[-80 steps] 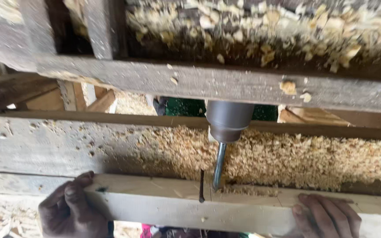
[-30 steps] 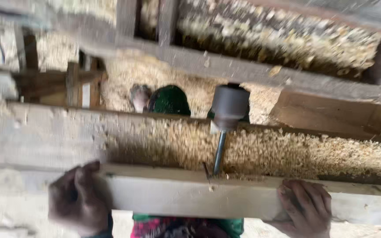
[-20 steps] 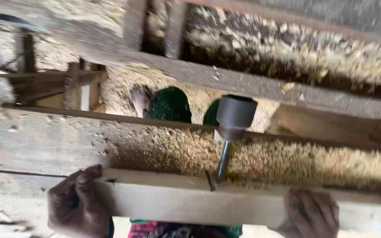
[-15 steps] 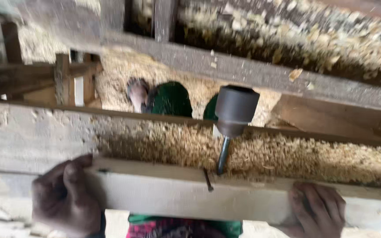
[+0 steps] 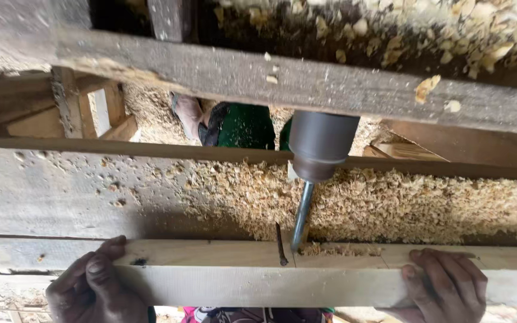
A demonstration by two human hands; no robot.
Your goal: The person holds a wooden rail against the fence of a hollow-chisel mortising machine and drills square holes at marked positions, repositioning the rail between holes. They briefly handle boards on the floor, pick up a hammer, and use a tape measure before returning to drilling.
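Left hand: The left hand [image 5: 94, 287] is at the lower left of the frame. Its fingers wrap over the top edge of the pale wood beam [image 5: 258, 275], holding it tight.

Right hand: The right hand [image 5: 444, 284] is at the lower right. Its fingers curl over the same beam and hold it too. I think both hands press so the beam does not slide or spin.

Pale wood beam: It lies flat across the bottom of the frame, from side to side. A dark pencil line crosses its top near the middle, likely to show where the hole goes.

Drill bit: The thin metal drill bit [image 5: 302, 215] comes down at a small slant. Its tip touches the beam's top edge just right of the dark line. A few fresh chips lie there.

Drill chuck: The fat grey chuck [image 5: 321, 146] holds the bit from above, in the middle of the frame.

Wood shavings: A thick heap of shavings [image 5: 390, 203] lies on the grey bench board behind the beam.

Bench frame: An old grey cross plank [image 5: 210, 75] runs along the top of the frame, with more shavings above it.

Another person: Green cloth [image 5: 246, 125] and part of a foot [image 5: 188, 113] show through the gap, behind the chuck.
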